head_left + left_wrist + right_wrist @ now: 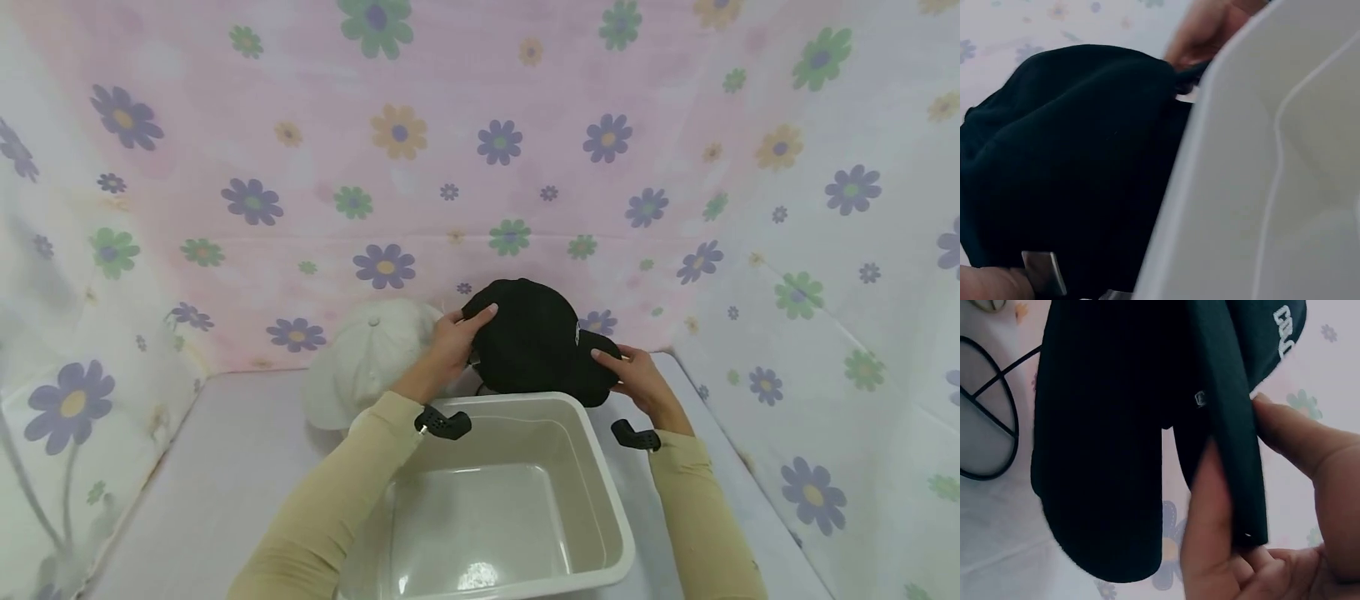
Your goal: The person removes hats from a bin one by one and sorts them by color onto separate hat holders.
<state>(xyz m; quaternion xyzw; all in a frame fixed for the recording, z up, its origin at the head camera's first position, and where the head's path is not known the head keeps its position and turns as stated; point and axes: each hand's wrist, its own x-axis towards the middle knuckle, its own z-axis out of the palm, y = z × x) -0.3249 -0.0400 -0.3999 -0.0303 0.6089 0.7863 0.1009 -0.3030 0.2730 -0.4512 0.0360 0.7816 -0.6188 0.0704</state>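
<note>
Both hands hold a black baseball cap (528, 337) just behind the basin's far rim, its brim to the right. At the back of the crown, my left hand (453, 342) grips the edge, thumb on the outside. In the left wrist view, a metal buckle (1044, 273) shows beside the left hand (991, 284). My right hand (641, 379) pinches the brim (1235, 456) between thumb and fingers. White lettering (1284, 331) marks the crown's front. Another dark flap (1100, 487) hangs beside the pinched brim. A white cap (367, 358) stands left of the left hand.
A beige plastic basin (618, 533) stands in front of the caps, below the forearms. Black wire rings (1016, 419) of a stand show behind the black cap. Flowered cloth (450, 150) encloses the white-covered table (217, 475) at the back and sides.
</note>
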